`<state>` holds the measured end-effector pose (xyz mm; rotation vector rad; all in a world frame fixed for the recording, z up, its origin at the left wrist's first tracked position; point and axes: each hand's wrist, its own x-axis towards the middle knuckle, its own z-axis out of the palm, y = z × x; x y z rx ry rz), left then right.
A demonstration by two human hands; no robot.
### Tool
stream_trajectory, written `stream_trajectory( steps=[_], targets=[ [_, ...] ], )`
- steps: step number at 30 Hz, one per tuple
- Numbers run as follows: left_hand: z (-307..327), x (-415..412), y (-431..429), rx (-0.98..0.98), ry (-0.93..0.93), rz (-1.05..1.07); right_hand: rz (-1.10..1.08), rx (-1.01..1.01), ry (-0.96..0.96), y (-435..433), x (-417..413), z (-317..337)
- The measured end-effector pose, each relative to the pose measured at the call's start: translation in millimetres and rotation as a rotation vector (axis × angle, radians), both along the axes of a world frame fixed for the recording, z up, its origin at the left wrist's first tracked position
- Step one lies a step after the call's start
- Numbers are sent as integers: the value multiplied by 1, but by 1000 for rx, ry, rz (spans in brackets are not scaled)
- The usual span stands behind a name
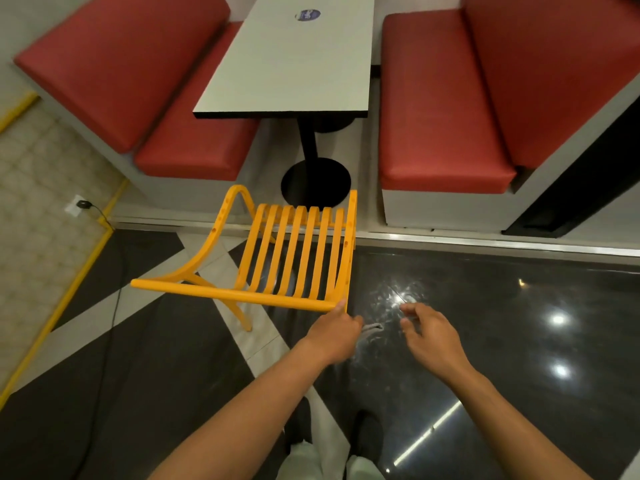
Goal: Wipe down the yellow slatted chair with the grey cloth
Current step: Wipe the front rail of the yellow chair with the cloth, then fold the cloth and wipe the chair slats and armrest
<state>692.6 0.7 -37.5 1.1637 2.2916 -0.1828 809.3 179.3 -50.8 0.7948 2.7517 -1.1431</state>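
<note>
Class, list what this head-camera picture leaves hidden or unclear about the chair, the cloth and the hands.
- Grey cloth: mostly hidden behind the left hand; only a scrap shows.
- Yellow chair: the seat hides most of its legs.
- Right hand: open, touching nothing visible.
- Table sticker: too small to read.

A yellow slatted chair (294, 258) with a smooth, satin painted finish stands on a glossy dark floor (502, 306) mirroring ceiling lights; red booth seats (440, 109) look like smooth vinyl, the table (294, 64) matt laminate.
</note>
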Motion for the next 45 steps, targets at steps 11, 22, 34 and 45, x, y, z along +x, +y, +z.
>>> stream_trajectory(
  steps=[11,22,34,45],
  targets=[
    [36,1,-71,546,-640,749,254,-195,59,-59,-53,53],
    [55,-52,-234,680,-733,938,533,-241,-34,-197,-138,95],
    [68,-119,-438,759,-1025,1139,634,-299,6,-404,-235,111],
    [60,-194,-507,1056,-1417,1318,723,-210,42,-473,-333,115]
  ],
)
